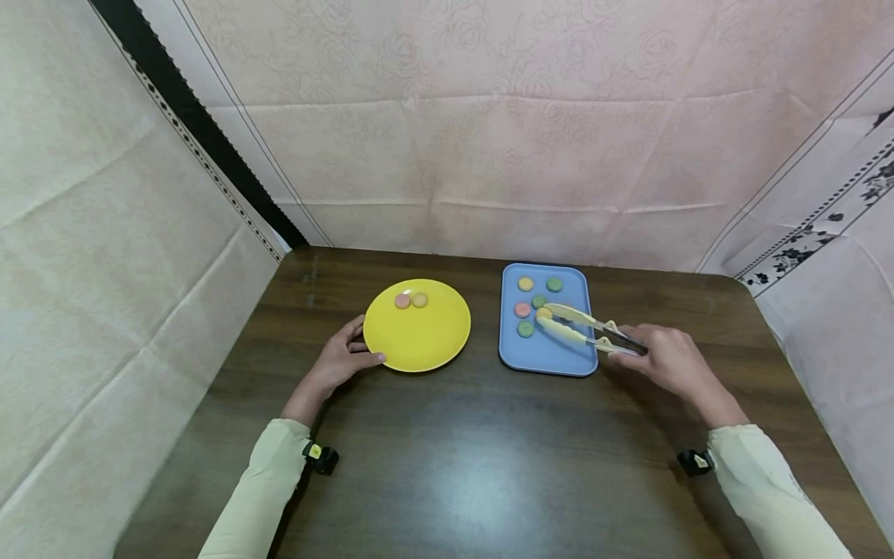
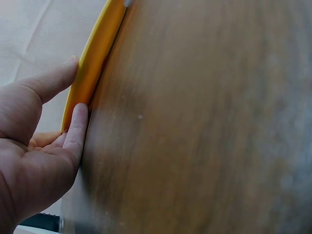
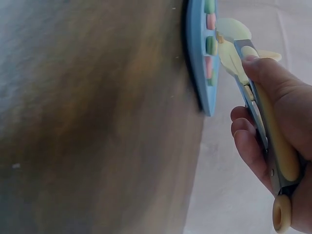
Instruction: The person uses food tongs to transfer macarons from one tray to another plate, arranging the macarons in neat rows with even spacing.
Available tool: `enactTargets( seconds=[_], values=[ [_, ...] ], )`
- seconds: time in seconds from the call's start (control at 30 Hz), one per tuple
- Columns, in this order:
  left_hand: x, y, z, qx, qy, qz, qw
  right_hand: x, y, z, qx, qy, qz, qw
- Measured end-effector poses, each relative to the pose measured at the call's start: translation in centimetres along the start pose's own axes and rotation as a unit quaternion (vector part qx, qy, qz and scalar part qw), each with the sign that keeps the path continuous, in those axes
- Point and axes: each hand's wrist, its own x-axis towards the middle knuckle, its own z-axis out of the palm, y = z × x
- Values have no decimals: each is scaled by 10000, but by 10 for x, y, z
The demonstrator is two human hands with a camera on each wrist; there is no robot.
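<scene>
My left hand (image 1: 340, 359) holds the edge of a round yellow plate (image 1: 419, 341), with the thumb on its rim in the left wrist view and fingers along its side. Two small macarons, one pink (image 1: 402, 300) and one tan (image 1: 419, 300), lie near the plate's far edge. In my right hand (image 1: 673, 359) is a pair of tongs (image 3: 273, 131) with cream tips and handles. Their spread tips reach over a blue tray (image 1: 534, 362), right at a yellow macaron (image 1: 544, 314). Green, pink and yellow macarons lie around that one.
Plate and tray stand apart on a dark wooden table (image 1: 433, 435), both toward its far edge. Pale patterned cloth (image 1: 489, 155) hangs behind the table and at both sides. Each wrist wears a small black camera (image 1: 323, 458).
</scene>
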Motion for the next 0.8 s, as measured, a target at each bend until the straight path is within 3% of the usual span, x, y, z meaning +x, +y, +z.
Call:
enactTargets(
  seconds=[0.17, 0.33, 0.53, 0.67, 0.8],
  values=[
    [3, -2, 1, 19, -23, -17, 10000, 8, -8, -8, -26, 269, -225, 9994],
    [11, -17, -1, -2, 25, -8, 10000, 24, -21, -13, 60, 416, -429, 9982],
    [15, -31, -3, 75, 92, 118, 9999, 49, -42, -16, 197, 322, -527, 9979],
    [16, -32, -2, 94, 111, 161, 9998, 65, -57, -16, 256, 222, -584, 9977],
    [17, -31, -2, 130, 113, 126, 9998, 79, -70, -13, 228, 237, -907, 9953]
  ],
)
